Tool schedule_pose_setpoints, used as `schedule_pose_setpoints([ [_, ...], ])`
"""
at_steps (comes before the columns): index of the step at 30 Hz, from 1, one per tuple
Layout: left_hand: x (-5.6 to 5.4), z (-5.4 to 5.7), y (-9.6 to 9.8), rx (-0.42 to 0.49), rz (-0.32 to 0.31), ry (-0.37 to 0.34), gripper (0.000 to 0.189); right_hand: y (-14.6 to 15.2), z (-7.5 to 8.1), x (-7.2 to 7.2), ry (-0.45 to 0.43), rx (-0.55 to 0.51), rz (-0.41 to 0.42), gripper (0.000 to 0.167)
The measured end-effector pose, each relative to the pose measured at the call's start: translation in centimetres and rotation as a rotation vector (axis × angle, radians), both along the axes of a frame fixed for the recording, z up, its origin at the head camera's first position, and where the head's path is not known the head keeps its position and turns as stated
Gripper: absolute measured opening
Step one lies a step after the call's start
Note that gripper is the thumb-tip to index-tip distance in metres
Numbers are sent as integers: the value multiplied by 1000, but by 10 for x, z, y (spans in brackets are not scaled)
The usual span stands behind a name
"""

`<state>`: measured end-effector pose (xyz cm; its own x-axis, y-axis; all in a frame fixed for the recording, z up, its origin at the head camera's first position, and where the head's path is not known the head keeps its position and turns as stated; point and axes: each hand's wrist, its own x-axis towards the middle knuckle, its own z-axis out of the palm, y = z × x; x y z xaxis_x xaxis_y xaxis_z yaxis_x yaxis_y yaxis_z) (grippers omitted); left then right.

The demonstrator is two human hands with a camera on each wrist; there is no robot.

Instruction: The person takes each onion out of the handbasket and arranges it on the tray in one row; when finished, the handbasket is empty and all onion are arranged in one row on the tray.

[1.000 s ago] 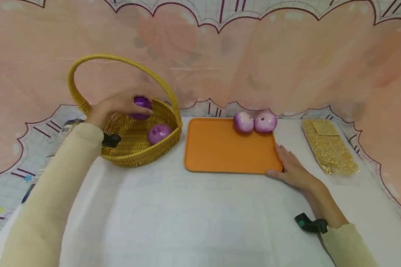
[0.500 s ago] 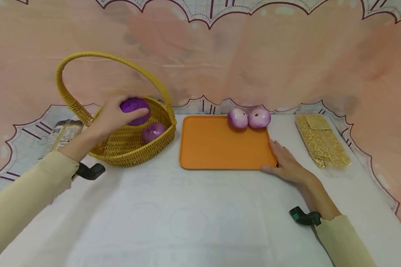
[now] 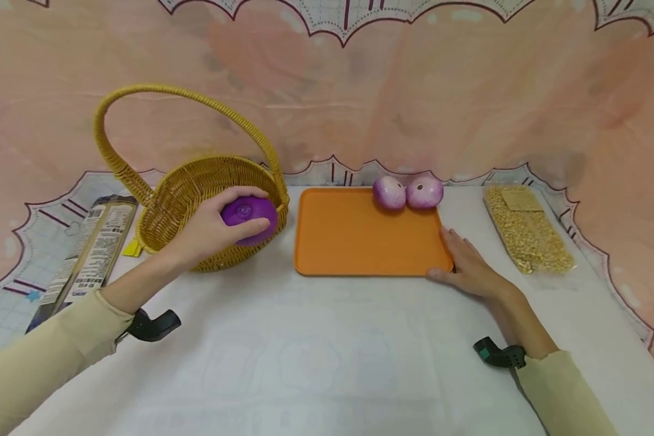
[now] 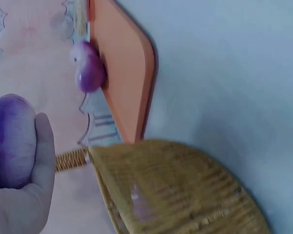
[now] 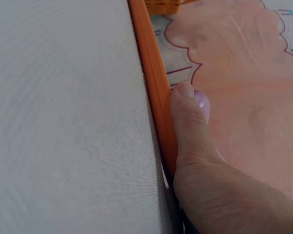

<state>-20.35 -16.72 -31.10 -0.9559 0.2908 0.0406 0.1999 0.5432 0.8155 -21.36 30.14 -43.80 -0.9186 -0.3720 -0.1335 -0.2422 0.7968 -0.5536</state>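
My left hand (image 3: pixel 218 224) grips a purple onion (image 3: pixel 249 219) from its left side, thumb below and fingers over the top. It hangs over the front rim of the yellow wicker basket (image 3: pixel 196 175). In the left wrist view the onion (image 4: pixel 12 141) is purple fading to white, and a second onion (image 4: pixel 141 204) shows faintly through the basket's weave. In the head view that one is hidden. My right hand (image 3: pixel 471 269) rests at the front right corner of the orange tray (image 3: pixel 354 242), fingers along its right edge, thumb (image 5: pixel 188 117) at its front edge.
Two purple-white onions (image 3: pixel 389 194) sit side by side at the tray's back right. A clear bag of yellow kernels (image 3: pixel 531 233) lies to the right. Left of the basket is a printed packet (image 3: pixel 95 248). The basket's tall handle (image 3: pixel 191 94) arches above it.
My left hand has lifted the purple onion out from inside the basket and moved it forward and right, over the front rim. My right hand has stayed at the tray's corner.
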Motion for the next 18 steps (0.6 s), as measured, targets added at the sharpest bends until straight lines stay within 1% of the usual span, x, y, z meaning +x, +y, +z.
schedule_pose_setpoints([
  [4,3,-4,12,22,-52,-41,47,-1,-1,0,4,5,2,106],
  [11,5,-11,29,17,-133,-80,51,0,0,0,14,5,9,105],
  [14,6,-15,35,30,-157,-105,55,0,0,0,14,2,9,105],
  [18,5,-18,43,45,-171,-125,60,1,0,0,7,-1,9,106],
])
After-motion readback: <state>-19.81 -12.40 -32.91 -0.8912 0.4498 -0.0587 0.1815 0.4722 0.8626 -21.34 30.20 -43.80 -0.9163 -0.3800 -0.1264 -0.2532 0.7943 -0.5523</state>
